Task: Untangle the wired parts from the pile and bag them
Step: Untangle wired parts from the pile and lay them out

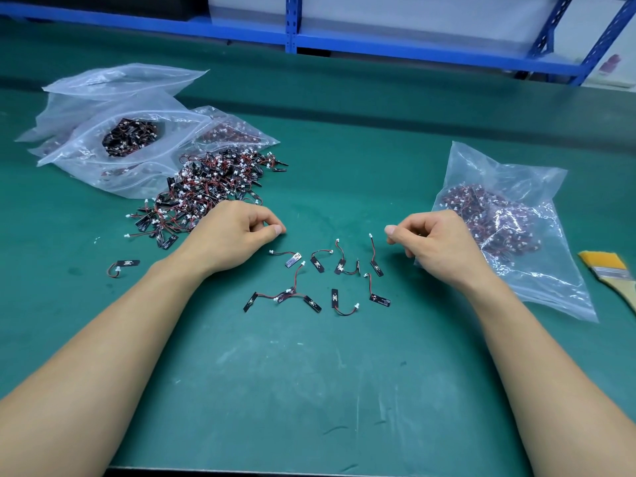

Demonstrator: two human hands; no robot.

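My left hand (241,232) and right hand (437,242) rest curled closed, gripping nothing. Loose wired parts (334,298) lie between them, long axes mostly running toward me.

Bare worktop (309,390) is lying open on the near side of the loose parts (320,280). Left of them the pile (206,194) is blocking the way, and right of them a filled bag (509,228).

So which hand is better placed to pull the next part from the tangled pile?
Left. The left hand lies at the near edge of the pile; the right hand sits beyond the separated parts, beside the filled bag.
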